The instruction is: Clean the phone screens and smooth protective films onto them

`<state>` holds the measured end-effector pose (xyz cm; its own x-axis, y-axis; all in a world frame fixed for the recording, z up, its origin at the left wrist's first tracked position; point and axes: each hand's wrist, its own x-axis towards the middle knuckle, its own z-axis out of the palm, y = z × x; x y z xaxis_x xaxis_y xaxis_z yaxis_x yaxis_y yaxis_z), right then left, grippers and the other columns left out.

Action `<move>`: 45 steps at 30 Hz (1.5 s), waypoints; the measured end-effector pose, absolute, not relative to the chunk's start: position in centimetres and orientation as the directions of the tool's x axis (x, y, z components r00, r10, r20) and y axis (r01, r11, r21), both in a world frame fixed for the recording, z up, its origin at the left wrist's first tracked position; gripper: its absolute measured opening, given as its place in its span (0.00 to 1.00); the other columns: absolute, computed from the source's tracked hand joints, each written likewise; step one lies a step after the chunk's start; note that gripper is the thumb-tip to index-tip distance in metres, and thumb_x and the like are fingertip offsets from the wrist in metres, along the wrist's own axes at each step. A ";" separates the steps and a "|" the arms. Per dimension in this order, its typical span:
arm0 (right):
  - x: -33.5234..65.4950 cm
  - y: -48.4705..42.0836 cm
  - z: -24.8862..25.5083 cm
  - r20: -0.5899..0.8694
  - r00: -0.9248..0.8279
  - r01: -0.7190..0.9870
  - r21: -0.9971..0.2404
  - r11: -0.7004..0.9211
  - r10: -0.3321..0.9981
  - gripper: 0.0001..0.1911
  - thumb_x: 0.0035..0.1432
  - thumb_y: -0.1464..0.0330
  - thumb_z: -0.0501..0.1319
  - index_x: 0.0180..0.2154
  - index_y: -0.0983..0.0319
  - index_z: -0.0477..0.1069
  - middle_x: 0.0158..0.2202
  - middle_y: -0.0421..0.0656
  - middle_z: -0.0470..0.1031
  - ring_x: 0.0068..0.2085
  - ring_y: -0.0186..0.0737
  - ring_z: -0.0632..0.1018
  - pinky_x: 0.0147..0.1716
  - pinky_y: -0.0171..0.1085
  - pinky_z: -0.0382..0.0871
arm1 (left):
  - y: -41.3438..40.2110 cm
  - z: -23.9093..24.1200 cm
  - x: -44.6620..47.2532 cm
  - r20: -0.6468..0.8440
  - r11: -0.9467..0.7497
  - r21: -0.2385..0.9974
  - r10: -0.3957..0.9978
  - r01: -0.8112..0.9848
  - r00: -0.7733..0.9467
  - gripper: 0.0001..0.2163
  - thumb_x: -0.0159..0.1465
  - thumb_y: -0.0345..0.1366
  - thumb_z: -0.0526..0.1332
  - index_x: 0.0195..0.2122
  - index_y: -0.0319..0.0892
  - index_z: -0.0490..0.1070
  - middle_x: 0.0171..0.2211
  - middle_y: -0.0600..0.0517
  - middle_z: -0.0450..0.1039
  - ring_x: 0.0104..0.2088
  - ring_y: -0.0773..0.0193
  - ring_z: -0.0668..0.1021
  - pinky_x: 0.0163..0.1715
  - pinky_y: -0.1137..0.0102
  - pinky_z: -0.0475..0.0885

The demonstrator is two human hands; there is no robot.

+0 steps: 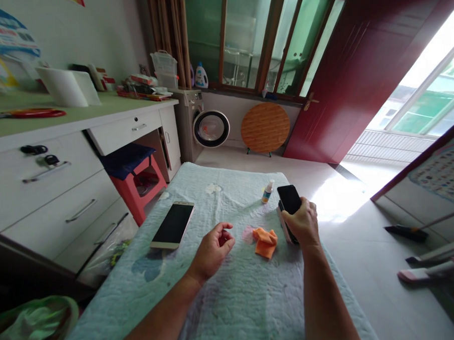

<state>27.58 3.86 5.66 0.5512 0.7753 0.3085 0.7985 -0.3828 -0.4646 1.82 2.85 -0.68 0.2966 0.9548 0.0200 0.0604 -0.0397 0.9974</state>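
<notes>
My right hand [303, 221] grips a black smartphone [289, 198] by its edges, over a small stack of phones [285, 227] at the right of the quilted cover. How many phones are in the stack is hidden by the hand. Loosely curled with a gap between thumb and fingers, my left hand [214, 249] holds nothing above the cover [232, 300]. Between the hands lies a crumpled orange cloth [266, 242]. A small spray bottle [267, 192] stands behind it. To the left, a larger gold-edged phone [174, 225] lies face up with its screen dark.
A red stool [142, 181] with a dark seat is beside the cover's left edge, near white drawers [58, 182]. Beyond are a washing machine [190, 109] with its round door swung out and a folded round table [265, 127]. A bin [69, 312] sits at lower left.
</notes>
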 end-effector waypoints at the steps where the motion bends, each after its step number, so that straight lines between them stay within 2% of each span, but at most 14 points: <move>1: 28.1 3.7 5.6 0.292 0.572 0.788 -0.456 -0.414 0.766 0.36 0.45 0.61 0.59 0.56 0.69 0.61 0.48 0.56 0.66 0.52 0.54 0.68 0.52 0.42 0.63 | 2.9 -0.8 1.8 0.025 -0.050 0.996 0.954 0.076 0.298 0.17 0.57 0.37 0.62 0.47 0.41 0.66 0.31 0.54 0.71 0.31 0.66 0.74 0.34 0.71 0.70; 6: 29.9 3.4 5.4 0.190 0.626 0.766 -0.336 -0.549 0.757 0.34 0.46 0.61 0.60 0.54 0.71 0.63 0.46 0.58 0.68 0.53 0.57 0.68 0.53 0.44 0.62 | 2.9 -1.2 1.8 0.033 -0.069 0.991 0.956 0.115 0.291 0.16 0.57 0.37 0.61 0.47 0.41 0.67 0.31 0.54 0.71 0.30 0.66 0.74 0.32 0.72 0.70; 11: 30.0 3.5 5.3 0.061 0.651 0.746 -0.239 -0.622 0.757 0.33 0.47 0.56 0.58 0.53 0.67 0.66 0.48 0.59 0.68 0.53 0.60 0.69 0.49 0.49 0.65 | 2.9 -1.4 1.7 0.032 -0.066 0.991 0.960 0.114 0.278 0.16 0.57 0.37 0.61 0.46 0.41 0.68 0.29 0.55 0.70 0.30 0.66 0.73 0.31 0.72 0.69; 14: 29.8 3.6 5.3 0.035 0.666 0.735 -0.204 -0.647 0.745 0.33 0.47 0.54 0.58 0.51 0.68 0.68 0.49 0.60 0.67 0.52 0.61 0.69 0.48 0.49 0.65 | 3.0 -1.3 1.6 0.027 -0.057 0.993 0.962 0.104 0.271 0.16 0.56 0.38 0.61 0.45 0.41 0.68 0.29 0.55 0.70 0.29 0.66 0.73 0.31 0.73 0.69; 21: 29.8 3.8 4.5 0.060 0.669 0.736 -0.192 -0.649 0.741 0.34 0.47 0.54 0.58 0.50 0.71 0.68 0.50 0.63 0.66 0.52 0.62 0.69 0.47 0.50 0.65 | 2.9 -0.8 1.7 0.031 -0.060 0.993 0.966 0.105 0.256 0.16 0.56 0.38 0.62 0.45 0.40 0.69 0.28 0.55 0.70 0.29 0.66 0.74 0.32 0.72 0.69; 27: 30.0 3.8 3.9 0.069 0.652 0.752 -0.194 -0.631 0.756 0.31 0.48 0.54 0.58 0.49 0.69 0.69 0.48 0.60 0.67 0.51 0.63 0.69 0.46 0.51 0.65 | 2.9 -0.7 1.5 0.042 -0.071 0.991 0.972 0.116 0.232 0.15 0.56 0.38 0.62 0.44 0.41 0.70 0.29 0.54 0.71 0.30 0.65 0.75 0.34 0.71 0.70; 40: 29.7 3.5 4.4 -0.009 0.633 0.757 -0.198 -0.622 0.774 0.33 0.52 0.53 0.56 0.53 0.69 0.66 0.52 0.61 0.64 0.54 0.62 0.66 0.48 0.52 0.63 | 2.9 -0.2 1.5 0.050 -0.075 0.991 0.975 0.111 0.216 0.15 0.56 0.39 0.61 0.44 0.40 0.70 0.29 0.54 0.72 0.30 0.65 0.75 0.33 0.71 0.70; 45: 28.4 3.5 5.2 0.130 0.605 0.785 -0.262 -0.561 0.786 0.35 0.54 0.53 0.56 0.58 0.66 0.61 0.55 0.58 0.63 0.55 0.62 0.64 0.49 0.52 0.61 | 2.9 0.2 1.4 0.073 -0.109 0.980 0.976 0.168 0.206 0.15 0.57 0.39 0.61 0.44 0.41 0.70 0.29 0.54 0.72 0.30 0.64 0.76 0.33 0.71 0.71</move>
